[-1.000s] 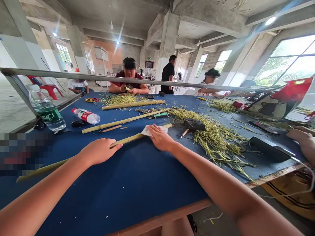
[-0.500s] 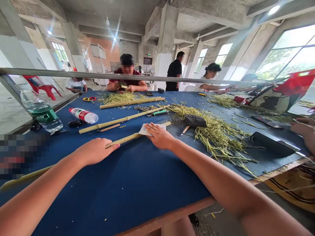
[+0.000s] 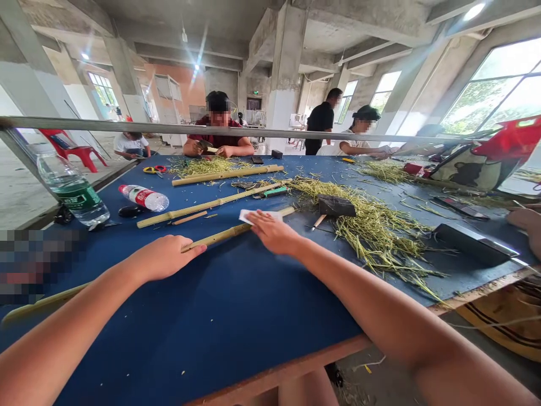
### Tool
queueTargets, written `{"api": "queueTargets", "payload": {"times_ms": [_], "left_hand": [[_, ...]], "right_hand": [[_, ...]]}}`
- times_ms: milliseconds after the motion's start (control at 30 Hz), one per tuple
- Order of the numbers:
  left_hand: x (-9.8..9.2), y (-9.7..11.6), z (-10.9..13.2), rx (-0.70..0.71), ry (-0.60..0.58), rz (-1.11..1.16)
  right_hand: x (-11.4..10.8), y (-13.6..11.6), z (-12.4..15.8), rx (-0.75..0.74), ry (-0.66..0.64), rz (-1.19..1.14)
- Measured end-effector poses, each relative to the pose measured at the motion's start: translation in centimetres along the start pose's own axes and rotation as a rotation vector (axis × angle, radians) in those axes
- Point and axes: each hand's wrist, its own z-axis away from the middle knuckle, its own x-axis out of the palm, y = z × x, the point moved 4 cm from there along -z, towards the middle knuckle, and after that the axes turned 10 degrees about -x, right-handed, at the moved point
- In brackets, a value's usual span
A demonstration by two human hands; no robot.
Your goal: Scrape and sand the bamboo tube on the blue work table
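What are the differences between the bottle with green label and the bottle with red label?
The green-labelled bottle stands upright, while the red-labelled bottle lies on its side.
The green-labelled bottle looks larger; the red-labelled bottle looks smaller.
Both are see-through and rest on the blue table.

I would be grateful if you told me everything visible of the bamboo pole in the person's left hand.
The bamboo pole is slender, pale yellow-green and woody-looking, with small dark marks. It slants across the blue tabletop, from the picture's lower left towards the middle; the left forearm hides part of it. The left hand grips it, and the right hand lies over a white sheet laid across it. Its pale far end sticks out beyond.
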Motion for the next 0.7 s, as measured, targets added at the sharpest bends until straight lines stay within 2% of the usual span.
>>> {"api": "queueTargets", "payload": {"times_ms": [67,133,200,267,333,400,500,567,633,700], "left_hand": [[0.0,0.0,0.0,0.011,0.000,0.008],[-0.1,0.0,0.0,0.021,-0.001,0.019],[-0.1,0.0,-0.1,0.033,0.002,0.029],[0.0,-0.1,-0.3,0.041,0.005,0.027],[0.1,-0.1,-0.4,0.042,0.008,0.026],[0.2,-0.2,-0.5,0.033,0.017,0.026],[0.2,-0.4,-0.6,0.028,0.027,0.028],[0.3,-0.4,-0.6,0.035,0.025,0.029],[0.3,-0.4,-0.6,0.037,0.019,0.029],[0.2,-0.3,-0.5,0.028,0.008,0.019]], "right_hand": [[0.5,-2.3,-0.4,-0.143,-0.007,-0.035],[0.2,-2.0,-0.5,-0.141,0.000,-0.026],[-0.7,0.8,-0.1,0.003,0.012,0.012],[-1.7,4.3,0.6,0.213,0.030,0.048],[-2.2,6.0,1.1,0.348,0.050,0.061],[-1.7,4.9,0.8,0.304,0.058,0.037],[0.1,-0.5,-0.4,0.012,0.032,-0.052],[0.8,-3.3,-0.9,-0.124,0.029,-0.083],[0.7,-3.2,-1.0,-0.130,0.030,-0.063],[-0.2,-0.5,-0.7,-0.003,0.029,-0.011]]}}
